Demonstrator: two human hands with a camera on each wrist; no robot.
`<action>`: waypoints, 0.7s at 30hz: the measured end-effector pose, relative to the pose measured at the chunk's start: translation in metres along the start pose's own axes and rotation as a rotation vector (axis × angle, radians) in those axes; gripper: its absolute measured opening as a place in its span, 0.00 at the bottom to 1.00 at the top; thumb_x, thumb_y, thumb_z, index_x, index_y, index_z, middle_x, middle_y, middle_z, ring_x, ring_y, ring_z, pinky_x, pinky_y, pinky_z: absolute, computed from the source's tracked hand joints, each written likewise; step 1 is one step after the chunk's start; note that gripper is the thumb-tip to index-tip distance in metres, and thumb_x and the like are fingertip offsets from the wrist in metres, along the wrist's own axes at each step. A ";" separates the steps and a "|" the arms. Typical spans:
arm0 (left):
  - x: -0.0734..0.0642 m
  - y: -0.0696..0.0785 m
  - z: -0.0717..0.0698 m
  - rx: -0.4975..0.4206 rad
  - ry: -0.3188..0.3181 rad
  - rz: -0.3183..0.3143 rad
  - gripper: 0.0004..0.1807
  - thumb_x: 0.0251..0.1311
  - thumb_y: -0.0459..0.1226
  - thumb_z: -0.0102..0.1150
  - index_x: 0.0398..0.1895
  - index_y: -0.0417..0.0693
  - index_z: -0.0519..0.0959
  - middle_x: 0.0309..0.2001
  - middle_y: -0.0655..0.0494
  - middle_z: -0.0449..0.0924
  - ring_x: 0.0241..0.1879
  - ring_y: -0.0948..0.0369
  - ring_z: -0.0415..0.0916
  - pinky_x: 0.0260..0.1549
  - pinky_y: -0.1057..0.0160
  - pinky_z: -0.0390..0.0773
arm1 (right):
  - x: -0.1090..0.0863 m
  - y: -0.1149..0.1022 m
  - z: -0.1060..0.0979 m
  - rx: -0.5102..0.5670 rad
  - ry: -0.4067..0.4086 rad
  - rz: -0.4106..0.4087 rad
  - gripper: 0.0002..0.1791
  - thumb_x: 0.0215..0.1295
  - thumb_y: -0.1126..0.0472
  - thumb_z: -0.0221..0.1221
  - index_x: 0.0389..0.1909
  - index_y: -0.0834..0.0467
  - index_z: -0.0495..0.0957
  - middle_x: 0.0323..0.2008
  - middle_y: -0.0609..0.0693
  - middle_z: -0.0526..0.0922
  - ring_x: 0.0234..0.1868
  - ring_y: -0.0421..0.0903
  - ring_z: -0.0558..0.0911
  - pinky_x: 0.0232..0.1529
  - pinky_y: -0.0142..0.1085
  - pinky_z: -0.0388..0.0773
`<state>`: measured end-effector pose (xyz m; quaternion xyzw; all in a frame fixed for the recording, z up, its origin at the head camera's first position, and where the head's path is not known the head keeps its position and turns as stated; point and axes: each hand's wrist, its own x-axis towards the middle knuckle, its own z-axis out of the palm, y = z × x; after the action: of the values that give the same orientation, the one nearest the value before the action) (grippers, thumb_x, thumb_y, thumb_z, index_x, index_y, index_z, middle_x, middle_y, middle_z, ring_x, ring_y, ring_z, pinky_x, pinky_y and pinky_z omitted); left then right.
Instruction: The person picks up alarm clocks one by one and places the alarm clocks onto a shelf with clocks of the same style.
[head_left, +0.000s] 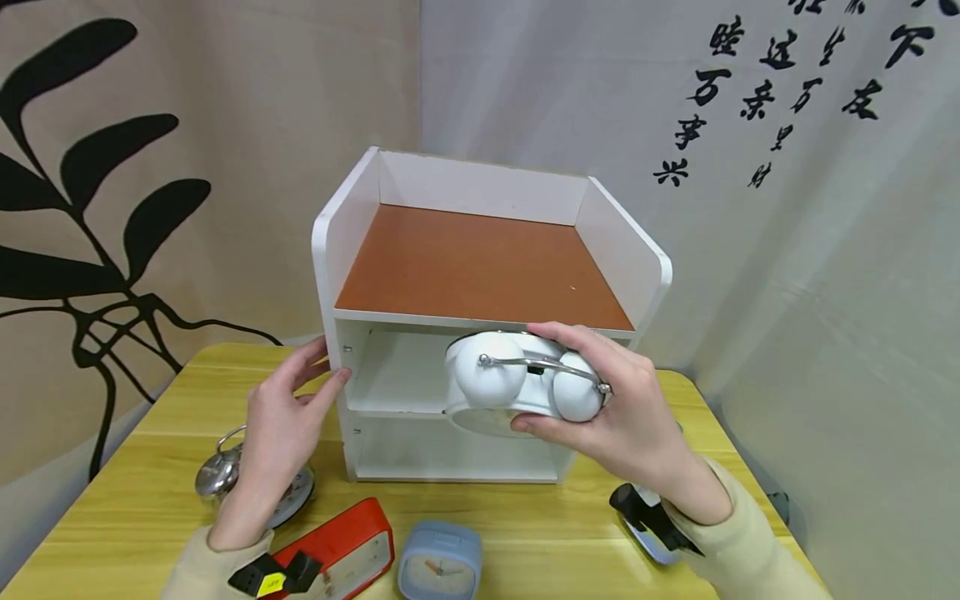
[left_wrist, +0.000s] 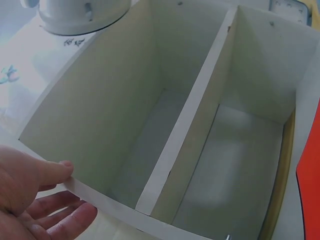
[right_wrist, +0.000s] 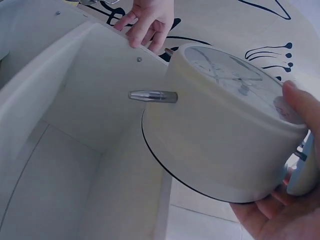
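Observation:
A white twin-bell alarm clock [head_left: 491,375] is in my right hand [head_left: 618,392], raised before the shelf unit's openings. Thumb on its glass face and fingers behind its back, the hand grips it tilted, bells toward the head camera. One metal foot [right_wrist: 155,96] sticks out toward the shelf in the right wrist view. My left hand [head_left: 288,408] holds the left side panel's front edge of the white shelf unit [head_left: 348,446], thumb at the edge and fingers along the outer side. Two white compartments lie under its brown top board [head_left: 472,258].
On the yellow table [head_left: 180,400], a silver twin-bell clock [head_left: 217,475] is partly hidden by my left forearm. A red clock [head_left: 352,542] and a blue clock [head_left: 441,558] stand near the front. Another bluish object [head_left: 652,546] lies beneath my right wrist. Printed curtains hang behind.

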<state>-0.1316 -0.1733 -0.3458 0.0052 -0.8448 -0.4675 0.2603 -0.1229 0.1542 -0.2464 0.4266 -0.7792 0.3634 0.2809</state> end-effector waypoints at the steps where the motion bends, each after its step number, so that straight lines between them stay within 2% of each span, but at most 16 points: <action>1: 0.000 0.000 0.000 -0.001 0.001 0.001 0.28 0.71 0.37 0.66 0.72 0.44 0.75 0.68 0.39 0.81 0.61 0.41 0.84 0.50 0.46 0.87 | 0.003 -0.001 0.000 0.004 0.000 -0.004 0.42 0.42 0.62 0.85 0.62 0.62 0.80 0.50 0.54 0.90 0.50 0.42 0.87 0.51 0.22 0.83; 7: 0.000 0.000 0.000 0.003 0.003 0.012 0.27 0.71 0.36 0.66 0.72 0.43 0.75 0.67 0.38 0.81 0.61 0.41 0.85 0.50 0.46 0.88 | 0.023 -0.006 -0.005 0.043 -0.001 0.017 0.44 0.37 0.69 0.84 0.62 0.63 0.80 0.50 0.57 0.90 0.50 0.39 0.86 0.50 0.22 0.84; 13: -0.001 -0.001 0.000 -0.001 0.004 0.022 0.27 0.71 0.36 0.66 0.72 0.42 0.75 0.67 0.38 0.81 0.60 0.40 0.85 0.49 0.48 0.88 | 0.044 -0.012 -0.009 0.058 -0.018 0.060 0.42 0.41 0.69 0.83 0.63 0.63 0.80 0.54 0.56 0.89 0.52 0.41 0.87 0.51 0.23 0.84; 18: -0.001 0.000 -0.001 0.004 0.002 0.018 0.28 0.70 0.35 0.66 0.72 0.42 0.75 0.67 0.37 0.81 0.60 0.40 0.85 0.47 0.56 0.90 | 0.066 -0.014 -0.008 0.070 -0.036 0.061 0.39 0.46 0.68 0.82 0.63 0.63 0.80 0.56 0.55 0.88 0.53 0.44 0.87 0.50 0.25 0.85; 21: 0.000 0.000 -0.001 0.003 0.003 0.020 0.28 0.70 0.35 0.66 0.72 0.42 0.75 0.67 0.38 0.81 0.60 0.40 0.85 0.47 0.54 0.90 | 0.080 -0.012 -0.007 0.079 -0.041 0.088 0.38 0.47 0.67 0.82 0.63 0.62 0.80 0.57 0.55 0.88 0.52 0.44 0.87 0.50 0.26 0.85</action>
<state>-0.1309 -0.1737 -0.3456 -0.0022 -0.8450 -0.4638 0.2661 -0.1499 0.1188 -0.1782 0.4102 -0.7878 0.3969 0.2315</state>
